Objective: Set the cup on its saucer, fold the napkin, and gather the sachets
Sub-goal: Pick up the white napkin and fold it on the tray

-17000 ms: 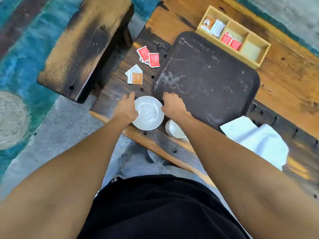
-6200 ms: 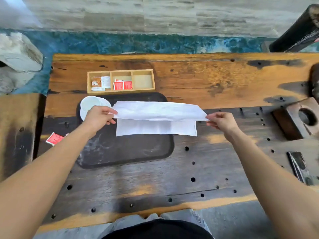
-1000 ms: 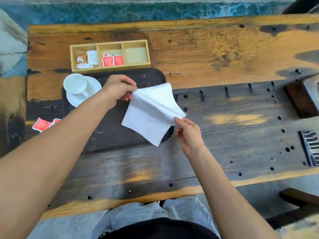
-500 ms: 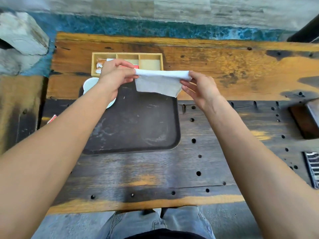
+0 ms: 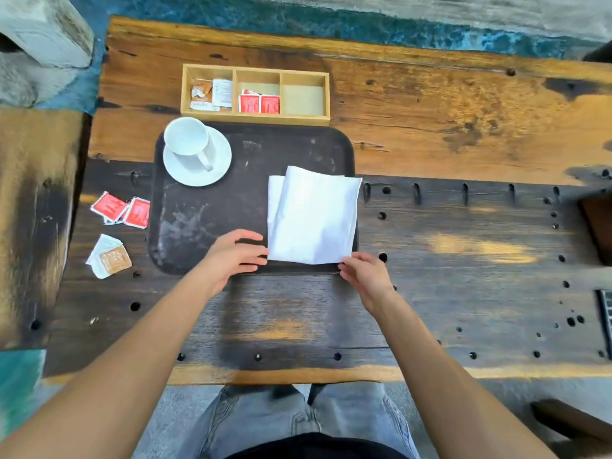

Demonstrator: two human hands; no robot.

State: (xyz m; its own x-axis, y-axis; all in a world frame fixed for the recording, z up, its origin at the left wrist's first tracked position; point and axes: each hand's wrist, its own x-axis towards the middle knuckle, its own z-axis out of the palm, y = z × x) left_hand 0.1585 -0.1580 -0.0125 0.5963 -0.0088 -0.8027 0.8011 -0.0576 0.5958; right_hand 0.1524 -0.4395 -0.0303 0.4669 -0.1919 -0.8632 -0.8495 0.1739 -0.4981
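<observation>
A white cup (image 5: 187, 138) stands on its white saucer (image 5: 218, 162) at the far left corner of a dark tray (image 5: 212, 220). The white napkin (image 5: 313, 215) lies folded on the tray's right side. My left hand (image 5: 236, 255) touches its near left corner and my right hand (image 5: 362, 276) pinches its near right corner. Red sachets (image 5: 121, 210) and a brown and white sachet pile (image 5: 109, 256) lie on the table left of the tray.
A wooden three-compartment box (image 5: 255, 94) behind the tray holds brown and white sachets on the left and red ones in the middle; its right compartment is bare. The table is dark pegged wood with holes. A wooden bench (image 5: 36, 207) stands at the left.
The napkin was held up in the air between both hands; now it lies flat on the tray's right side, folded, with both hands at its near corners.
</observation>
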